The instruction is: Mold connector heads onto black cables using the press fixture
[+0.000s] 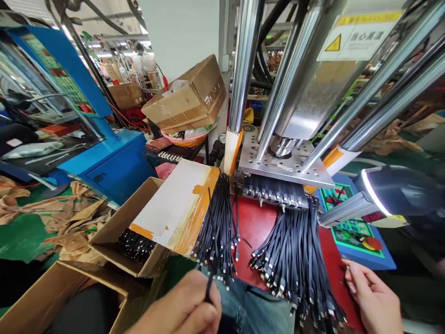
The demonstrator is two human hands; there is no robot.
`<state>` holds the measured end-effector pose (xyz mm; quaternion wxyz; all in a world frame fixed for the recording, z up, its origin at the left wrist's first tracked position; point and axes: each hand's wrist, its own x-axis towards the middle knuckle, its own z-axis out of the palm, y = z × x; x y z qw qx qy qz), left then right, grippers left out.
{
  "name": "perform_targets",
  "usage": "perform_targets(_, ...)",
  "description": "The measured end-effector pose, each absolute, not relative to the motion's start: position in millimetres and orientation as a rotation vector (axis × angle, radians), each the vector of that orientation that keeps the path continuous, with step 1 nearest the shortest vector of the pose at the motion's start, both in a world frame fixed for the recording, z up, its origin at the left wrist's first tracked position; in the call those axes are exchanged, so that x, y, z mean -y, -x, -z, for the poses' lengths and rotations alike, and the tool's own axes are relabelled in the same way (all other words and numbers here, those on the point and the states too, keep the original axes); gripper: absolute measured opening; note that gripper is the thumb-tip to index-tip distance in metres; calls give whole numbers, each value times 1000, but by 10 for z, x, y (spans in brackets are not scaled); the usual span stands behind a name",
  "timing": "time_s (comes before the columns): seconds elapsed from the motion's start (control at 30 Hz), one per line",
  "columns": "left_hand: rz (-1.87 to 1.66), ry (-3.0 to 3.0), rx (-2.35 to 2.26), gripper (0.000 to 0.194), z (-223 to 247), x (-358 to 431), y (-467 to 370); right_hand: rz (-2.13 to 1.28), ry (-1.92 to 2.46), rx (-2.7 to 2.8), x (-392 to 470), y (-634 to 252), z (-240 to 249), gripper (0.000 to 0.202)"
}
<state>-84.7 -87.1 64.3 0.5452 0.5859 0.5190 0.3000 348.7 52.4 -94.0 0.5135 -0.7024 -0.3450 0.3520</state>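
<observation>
My left hand (184,304) is closed around a black cable (209,288) at the bottom centre, just below the hanging left bundle of black cables (217,227). My right hand (377,297) is at the lower right, with thumb and fingers pinched together. A tiny shiny bit shows at its fingertips, too small to name. Between my hands, a second bundle of flat black cables (295,255) with metal plugs fans over the red table (259,220). Its upper ends run into a metal mould (274,197) beneath the machine's steel plate (285,167).
Steel columns (245,65) rise around the press. On the right are a blue control panel (361,227) and a lamp-like black head (399,190). A white board (174,204) lies left of the cables, above an open carton (121,232) of cables. A blue machine (104,162) stands farther left.
</observation>
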Motion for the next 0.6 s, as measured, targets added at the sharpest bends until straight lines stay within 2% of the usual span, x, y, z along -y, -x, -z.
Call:
perform_targets(0.1,-905,-1618,-1037,71,-917,526,1005,-848,1691,805,-522,-3504,939,76)
perform_targets(0.23,-1013,-1567,-1104,61,-1051,77,1109,-860,1703,789,-531,-3537,939,71)
perform_targets(0.4,-842,-1273,-1274,58,-556,-148,1014,-860,1723,768,-521,-3562,967,67)
perform_targets(0.5,-615,-1213,-1391,55,-243,-27,941,-867,1758,743,-506,-3569,990,68)
perform_targets(0.6,-498,-1323,-1584,46,-160,187,921,-861,1769,762,-498,-3568,998,69)
